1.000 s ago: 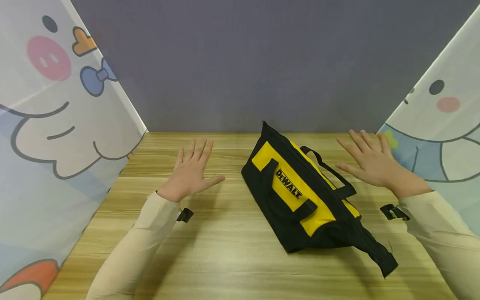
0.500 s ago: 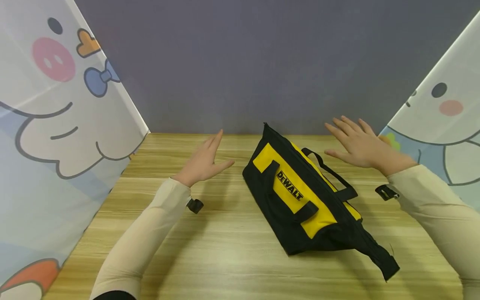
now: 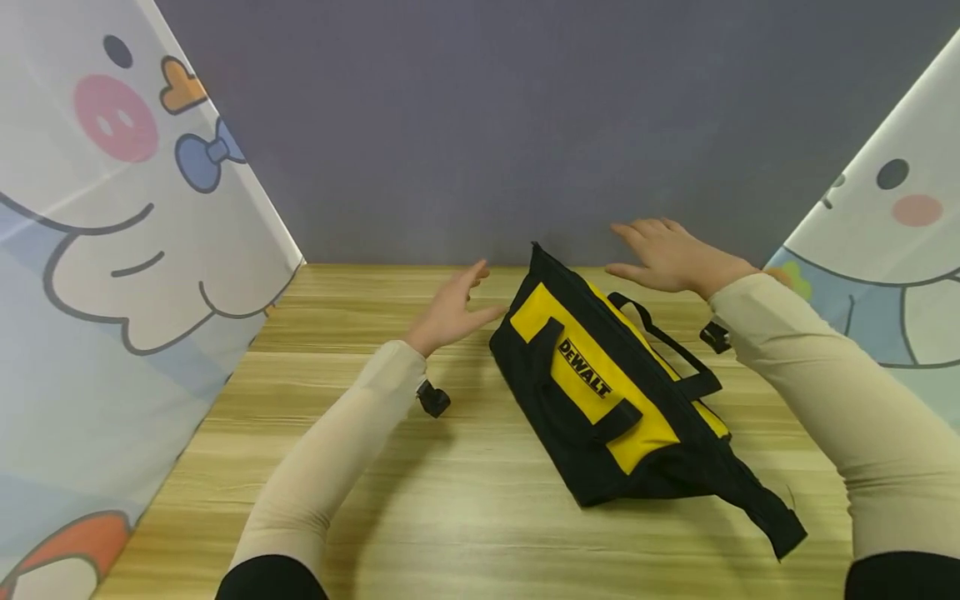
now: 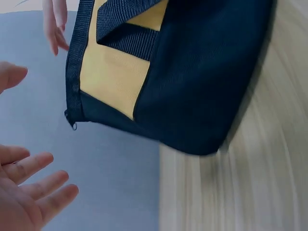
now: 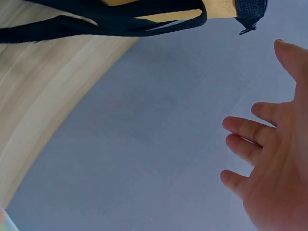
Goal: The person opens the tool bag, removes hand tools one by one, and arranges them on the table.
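Note:
A black and yellow DeWalt tool bag point(image 3: 577, 375) stands slantwise on the wooden table, its zipped top edge running from far left to near right. Webbing handles point(image 3: 663, 342) stick out on both sides, and a black end flap point(image 3: 765, 512) hangs toward the near right. My left hand point(image 3: 450, 310) is just left of the bag's far end, fingers extended and thumb pointing at it. The left wrist view shows this hand point(image 4: 29, 192) apart from the bag's zip end. Beyond the bag's far side, my right hand point(image 3: 670, 257) hovers with relaxed, empty fingers; the right wrist view shows its palm point(image 5: 274, 178).
The table point(image 3: 420, 517) has a striped wood grain and ends at a grey back wall point(image 3: 465, 125). Cartoon-printed panels stand at the left point(image 3: 172, 292) and right point(image 3: 900, 250). Both wrists carry small black camera mounts point(image 3: 432, 400).
Both hands have moved inward toward the bag's far end, the left one rightward and the right one leftward and farther back. The bag has stayed in place on the table.

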Tool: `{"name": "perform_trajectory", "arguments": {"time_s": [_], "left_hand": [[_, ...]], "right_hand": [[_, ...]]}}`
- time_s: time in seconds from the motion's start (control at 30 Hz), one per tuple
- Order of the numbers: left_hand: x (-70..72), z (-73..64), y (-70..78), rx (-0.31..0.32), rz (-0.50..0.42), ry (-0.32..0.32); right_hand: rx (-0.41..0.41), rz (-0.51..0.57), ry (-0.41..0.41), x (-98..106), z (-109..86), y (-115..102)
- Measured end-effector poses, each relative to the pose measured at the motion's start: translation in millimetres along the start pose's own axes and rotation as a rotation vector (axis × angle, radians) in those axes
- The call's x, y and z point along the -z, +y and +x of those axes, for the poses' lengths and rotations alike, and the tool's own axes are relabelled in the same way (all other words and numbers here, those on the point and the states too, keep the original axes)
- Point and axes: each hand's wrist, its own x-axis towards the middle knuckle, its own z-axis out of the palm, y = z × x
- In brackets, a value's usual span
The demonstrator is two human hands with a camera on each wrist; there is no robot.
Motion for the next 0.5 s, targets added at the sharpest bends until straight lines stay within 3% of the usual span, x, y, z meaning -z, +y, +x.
{"name": "perform_trajectory", "arguments": {"time_s": [0.2, 0.5], "left_hand": [[-14.2, 16.4, -0.9, 0.032, -0.148, -0.024], [-34.1, 34.9, -4.6, 0.157, -0.369, 0.002]], "right_hand": [[-0.022, 0.042, -0.058, -1.5, 29.4, -5.4], [-0.064, 0.088, -0.115, -7.8, 75.6, -17.6]]}}
